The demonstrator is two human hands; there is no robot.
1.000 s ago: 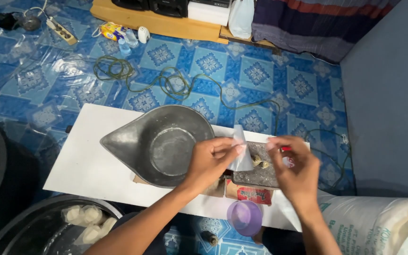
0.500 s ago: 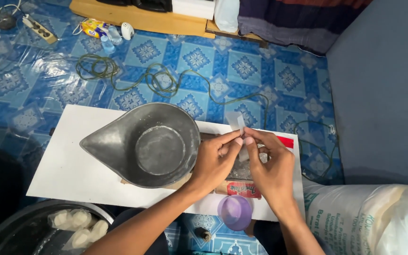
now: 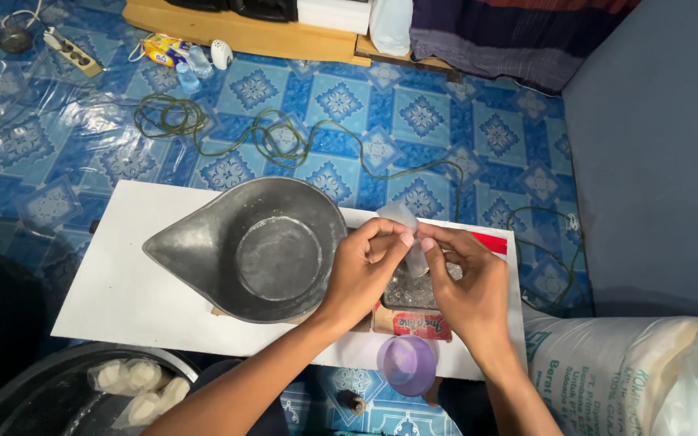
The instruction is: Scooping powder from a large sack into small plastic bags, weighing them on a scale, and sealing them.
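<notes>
Presently, lines on the moment:

Left hand (image 3: 363, 270): pinched the small clear plastic bag (image 3: 410, 242) at its upper edge, thumb and forefinger pressed together on the film.

Right hand (image 3: 466, 282): met the left at the same edge, fingertips closed on the opposite layer of the bag; grip pressed tight, not spread.

Bag position: held upright between both hands, just above the metal tray (image 3: 410, 289), beside the rim of the grey metal scoop pan (image 3: 256, 246).

Bag condition: thin and translucent; mouth judged to be mid-opening, though whether the layers had parted could not be told.

Doing it well: probably best rubbed between the fingertips to slide the two layers apart, then pulled gently outward; too hard a tug judged likely to tear so thin a film.

Tray: sat on a printed cardboard box (image 3: 414, 324), holding something glinting and crumpled, too blurred to name.

Tabletop (image 3: 135, 282): white board low over the blue patterned floor (image 3: 341, 105), carrying pan and tray.

Nearby: purple plastic cup (image 3: 407, 365) at the near edge; white woven sack (image 3: 632, 375) to the right; dark tub (image 3: 50, 387) with filled bags (image 3: 135, 383) at lower left; green cord (image 3: 284, 145) coiled on the floor.
</notes>
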